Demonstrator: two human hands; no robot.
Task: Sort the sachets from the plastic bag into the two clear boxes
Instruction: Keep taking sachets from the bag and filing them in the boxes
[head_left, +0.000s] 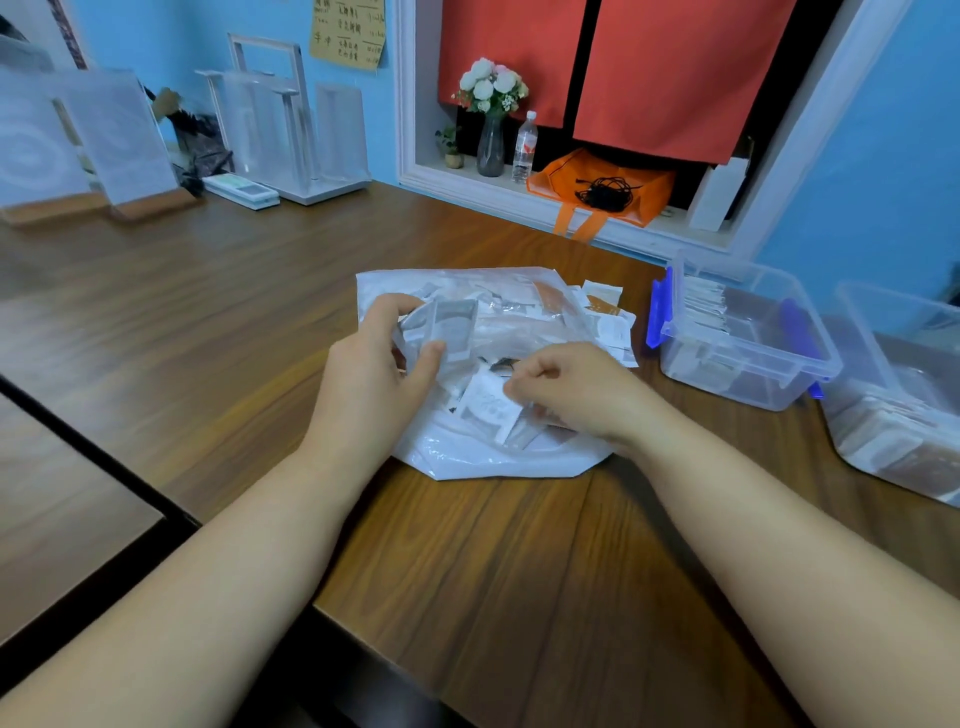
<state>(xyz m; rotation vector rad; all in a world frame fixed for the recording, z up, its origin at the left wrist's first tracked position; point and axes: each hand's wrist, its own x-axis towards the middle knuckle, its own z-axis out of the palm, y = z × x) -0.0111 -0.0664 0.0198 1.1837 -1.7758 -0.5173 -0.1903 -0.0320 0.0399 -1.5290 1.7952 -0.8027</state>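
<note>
- Two bare forearms come in from 6 o'clock and meet over one white, crinkled, translucent plastic bag (467, 460), which lies flat on the brown wood-grain table (493, 571) at the centre of the view.
- At the bag's 9 o'clock the left hand (363, 374) grips a small fan of grey-and-white rectangular sachets (444, 327) between its thumb and curled fingers. At least two faces show; the full number I cannot tell.
- At the bag's 4 o'clock the right hand (576, 389) has its fingers curled down and pinches the edge of one white sachet with grey print (485, 402), which rests on the heap at the bag's mouth.
- That heap is too many and too blurred to count: white, grey and some orange-marked packets. Both hands cover its middle.
- A few loose packets (602, 306) spill onto the table at the bag's 2 o'clock.
- Two boxes stand at the bag's 3 o'clock. The clear plastic box with blue latches (727, 387) is just beside the bag and holds a row of upright packets. The second clear box (883, 457), cut off by the frame's right edge, holds brownish packets.
- On the sill at 12 o'clock are one orange fabric bag (561, 179) with a black cord on it, one dark vase of white flowers (491, 140) and one water bottle (524, 148).
- At 10 o'clock stands one white rack (291, 130).
</note>
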